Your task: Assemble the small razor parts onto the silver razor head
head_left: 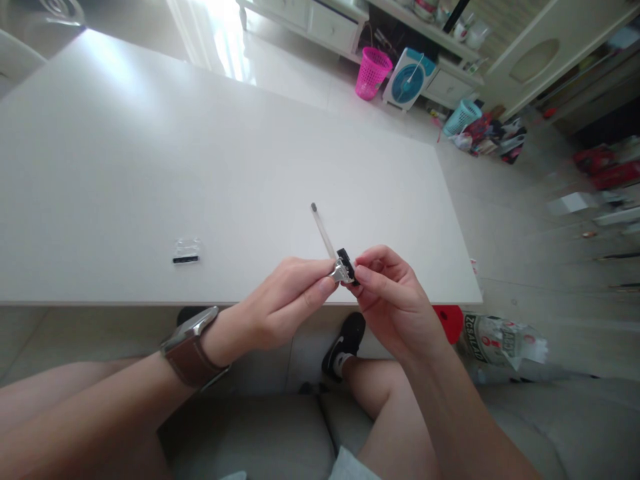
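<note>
The left hand (287,297) has thumb and index finger pinched on a small silver metal piece (341,271) over the tabletop's (250,167) near edge. The right hand's (393,290) fingers clamp a black block (345,256) against it. A slim, dark-tipped rod (323,231) extends beyond.

Two hands (290,297) (395,290), one rod (324,232), one wristwatch (191,330), two baskets (373,73) (462,118)
</note>
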`<move>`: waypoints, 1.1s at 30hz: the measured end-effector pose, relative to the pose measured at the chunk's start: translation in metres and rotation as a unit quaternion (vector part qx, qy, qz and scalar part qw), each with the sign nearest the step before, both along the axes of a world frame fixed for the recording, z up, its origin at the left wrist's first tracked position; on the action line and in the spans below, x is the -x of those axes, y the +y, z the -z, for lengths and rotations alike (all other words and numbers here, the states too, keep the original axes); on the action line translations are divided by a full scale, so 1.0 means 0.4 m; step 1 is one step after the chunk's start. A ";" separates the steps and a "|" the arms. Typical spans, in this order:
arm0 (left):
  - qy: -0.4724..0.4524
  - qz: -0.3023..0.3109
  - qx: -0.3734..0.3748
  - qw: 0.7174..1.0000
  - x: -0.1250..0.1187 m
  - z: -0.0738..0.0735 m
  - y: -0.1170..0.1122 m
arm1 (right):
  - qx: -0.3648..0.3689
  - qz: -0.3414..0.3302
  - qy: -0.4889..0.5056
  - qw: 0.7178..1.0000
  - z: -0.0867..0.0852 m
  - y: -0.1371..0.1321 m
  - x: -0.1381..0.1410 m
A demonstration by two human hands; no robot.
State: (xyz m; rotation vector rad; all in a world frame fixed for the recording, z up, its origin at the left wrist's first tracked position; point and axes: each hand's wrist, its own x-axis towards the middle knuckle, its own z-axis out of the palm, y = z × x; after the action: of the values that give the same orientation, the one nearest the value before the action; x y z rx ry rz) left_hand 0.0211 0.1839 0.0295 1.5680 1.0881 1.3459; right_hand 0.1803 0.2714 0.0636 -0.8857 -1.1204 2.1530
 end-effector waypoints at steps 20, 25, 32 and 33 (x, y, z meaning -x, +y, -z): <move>0.075 -0.066 -0.003 0.995 0.000 -0.014 0.001 | -0.080 0.032 -0.032 0.996 0.006 0.002 0.000; 0.080 -0.077 -0.018 0.994 -0.001 -0.013 0.001 | -0.089 0.024 -0.027 0.995 0.004 0.002 0.001; 0.072 -0.083 -0.024 0.994 0.000 -0.012 0.003 | -0.108 0.011 -0.030 0.994 0.009 0.001 0.000; 0.074 -0.083 -0.023 0.994 0.001 -0.012 0.003 | -0.117 0.015 -0.031 0.993 0.010 0.000 0.000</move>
State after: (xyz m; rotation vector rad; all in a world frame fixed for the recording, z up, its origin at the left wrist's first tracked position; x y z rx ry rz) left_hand 0.0207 0.1852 0.0345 1.6618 1.3110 1.3887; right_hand 0.1802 0.2715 0.0596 -0.8608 -1.3477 1.9326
